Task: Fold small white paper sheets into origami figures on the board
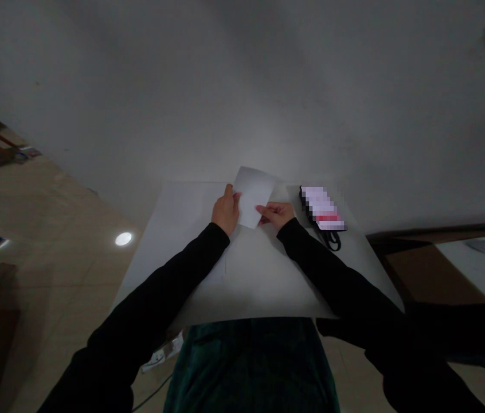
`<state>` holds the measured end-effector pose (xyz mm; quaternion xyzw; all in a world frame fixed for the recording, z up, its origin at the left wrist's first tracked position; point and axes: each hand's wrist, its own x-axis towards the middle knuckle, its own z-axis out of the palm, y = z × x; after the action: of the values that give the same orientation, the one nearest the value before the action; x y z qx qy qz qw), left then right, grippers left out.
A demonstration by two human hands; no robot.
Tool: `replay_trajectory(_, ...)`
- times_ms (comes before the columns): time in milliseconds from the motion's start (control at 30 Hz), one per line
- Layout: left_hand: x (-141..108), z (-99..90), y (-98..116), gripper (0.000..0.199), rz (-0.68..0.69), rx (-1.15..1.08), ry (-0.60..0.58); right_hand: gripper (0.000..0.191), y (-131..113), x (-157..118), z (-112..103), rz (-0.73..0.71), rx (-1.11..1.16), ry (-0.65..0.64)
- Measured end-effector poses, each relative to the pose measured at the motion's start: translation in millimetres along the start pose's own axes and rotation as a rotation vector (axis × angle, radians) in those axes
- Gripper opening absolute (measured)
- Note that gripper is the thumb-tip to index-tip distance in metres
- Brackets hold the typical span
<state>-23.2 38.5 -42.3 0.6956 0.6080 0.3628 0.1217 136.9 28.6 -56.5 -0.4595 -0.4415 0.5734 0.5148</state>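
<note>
A white sheet of paper (253, 196) stands tilted up off the white table top (251, 275), its far end raised. My left hand (226, 210) grips the sheet's left edge. My right hand (277, 214) pinches its lower right edge, fingers pointing left. Black sleeves cover both my arms. The part of the sheet behind my fingers is hidden.
To the right of my right hand lies a blurred, pixelated flat object (322, 209) with a red band and a black cord (331, 238). Beyond the table are a tiled floor (53, 206) at left and a brown surface (429, 272) at right.
</note>
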Motion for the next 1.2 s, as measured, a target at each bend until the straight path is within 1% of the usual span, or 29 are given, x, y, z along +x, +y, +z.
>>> replay_trajectory(167, 0.4, -1.7, 1.3, 0.024, 0.009, 0.01, 0.014, 0.048, -0.6, -2.7, 1.6, 0.025, 0.005, -0.037)
replay_trajectory(267, 1.4, -1.0, -0.6, 0.02, 0.021, -0.008, 0.047, 0.047, 1.3, -3.6, 2.6, 0.038, 0.004, -0.058)
replay_trajectory(467, 2.7, 2.4, -5.6, 0.02, 0.035, -0.16, 0.095, 0.045, 3.9, -4.2, 3.0, 0.013, 0.0, -0.028)
replay_trajectory(533, 3.2, 3.1, -7.8, 0.021, 0.036, -0.202, 0.119, 0.047, 2.6, -5.7, 3.4, 0.039, -0.002, -0.078)
replay_trajectory(600, 3.5, 4.2, -9.7, 0.023, 0.038, -0.235, 0.133, 0.049, 0.7, -7.5, 3.5, 0.072, -0.006, -0.157)
replay_trajectory(667, 3.4, 5.6, -10.9, 0.025, 0.042, -0.251, 0.15, 0.049, -0.9, -9.1, 3.6, 0.075, -0.013, -0.194)
replay_trajectory(833, 2.6, 8.3, -11.6, 0.03, 0.039, -0.272, 0.195, 0.048, 0.7, -10.4, 5.5, 0.024, -0.031, -0.138)
replay_trajectory(933, 3.3, 8.2, -12.7, 0.031, 0.037, -0.28, 0.21, 0.047, 4.0, -10.1, 7.4, 0.054, -0.003, -0.159)
replay_trajectory(1033, 4.4, 7.8, -14.2, 0.032, 0.017, -0.261, 0.219, 0.046, 6.5, -9.3, 8.7, 0.053, 0.021, -0.184)
replay_trajectory(1200, 4.0, 7.2, -14.5, 0.03, -0.005, -0.227, 0.234, 0.043, 9.0, -9.8, 11.6, 0.015, 0.034, -0.128)
